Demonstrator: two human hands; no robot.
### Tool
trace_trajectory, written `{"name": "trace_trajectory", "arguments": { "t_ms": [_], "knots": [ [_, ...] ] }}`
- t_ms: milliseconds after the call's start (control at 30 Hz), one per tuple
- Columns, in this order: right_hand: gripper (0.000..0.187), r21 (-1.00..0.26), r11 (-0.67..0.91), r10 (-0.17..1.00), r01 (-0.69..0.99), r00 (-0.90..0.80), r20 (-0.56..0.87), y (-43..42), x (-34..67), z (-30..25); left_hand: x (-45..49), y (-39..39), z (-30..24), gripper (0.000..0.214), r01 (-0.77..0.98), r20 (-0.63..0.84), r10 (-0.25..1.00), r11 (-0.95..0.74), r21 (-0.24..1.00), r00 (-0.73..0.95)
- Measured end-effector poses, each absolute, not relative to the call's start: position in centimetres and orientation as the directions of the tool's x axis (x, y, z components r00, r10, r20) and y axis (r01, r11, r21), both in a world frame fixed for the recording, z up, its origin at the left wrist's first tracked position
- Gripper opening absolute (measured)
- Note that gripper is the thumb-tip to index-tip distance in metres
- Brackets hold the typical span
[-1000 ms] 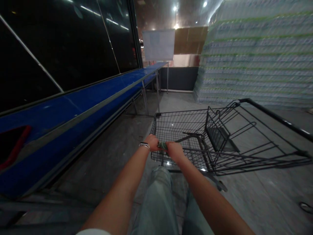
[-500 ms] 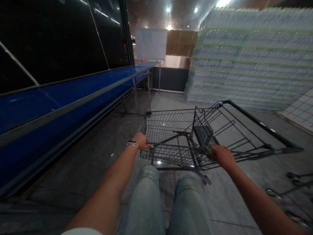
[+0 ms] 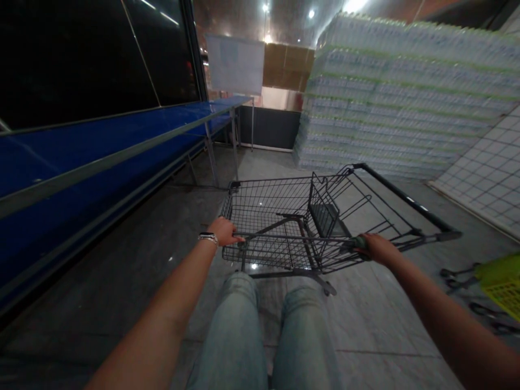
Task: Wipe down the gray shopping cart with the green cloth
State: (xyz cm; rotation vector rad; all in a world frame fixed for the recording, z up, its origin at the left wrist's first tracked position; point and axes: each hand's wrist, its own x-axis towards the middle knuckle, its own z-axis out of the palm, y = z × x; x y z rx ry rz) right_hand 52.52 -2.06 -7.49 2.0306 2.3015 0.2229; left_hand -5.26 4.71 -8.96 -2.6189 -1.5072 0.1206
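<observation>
Through the head camera I have both of the wearer's hands on a black wire shopping cart [image 3: 280, 216], set well apart on its push bar [image 3: 300, 239]. That wide hold, I judge, gives the steadiest leverage for steering it. The left hand [image 3: 223, 232], a metal-banded watch [image 3: 208, 236] on its wrist, lies with its fingers [image 3: 238, 237] pressed together and curled over the bar; I cannot tell where the thumb sits. The right hand [image 3: 376, 248] wraps a green grip [image 3: 358, 243], its fingers closed together, though the grip hides their tips. Neither hand pinches anything small. The cart stands directly ahead of the wearer's faded jeans [image 3: 239, 325], its wire child seat [image 3: 323, 214] upright inside the frame.

Left of the cart runs a long blue counter [image 3: 101, 146] on metal legs, beneath dark glass [image 3: 81, 54]. Beyond the cart rises a towering stack of shrink-wrapped bottled water [image 3: 390, 97], the largest obstacle in view. To the cart's right, near the frame's edge, sits a yellow plastic basket [image 3: 501, 284].
</observation>
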Motion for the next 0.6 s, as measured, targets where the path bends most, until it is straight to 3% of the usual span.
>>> {"name": "trace_trajectory", "arguments": {
  "t_ms": [100, 333, 600],
  "knots": [
    [0.036, 0.191, 0.225, 0.974, 0.955, -0.219, -0.051, -2.2, 46.7, -7.2, -5.2, 4.7, -8.9, 0.060, 0.853, -0.015, 0.861, -0.507, -0.127, 0.509],
    [0.047, 0.197, 0.264, 0.954, 0.944, -0.226, -0.198, -0.7, 31.3, -6.1, -5.5, 3.9, -9.3, 0.057, 0.864, 0.024, 0.865, -0.497, -0.083, 0.501],
    [0.051, 0.076, 0.428, 0.880, 0.900, -0.397, -0.262, 0.6, 20.7, -5.9, -5.4, 2.1, -9.4, 0.053, 0.883, 0.036, 0.883, -0.465, -0.054, 0.468]
  ]
}}
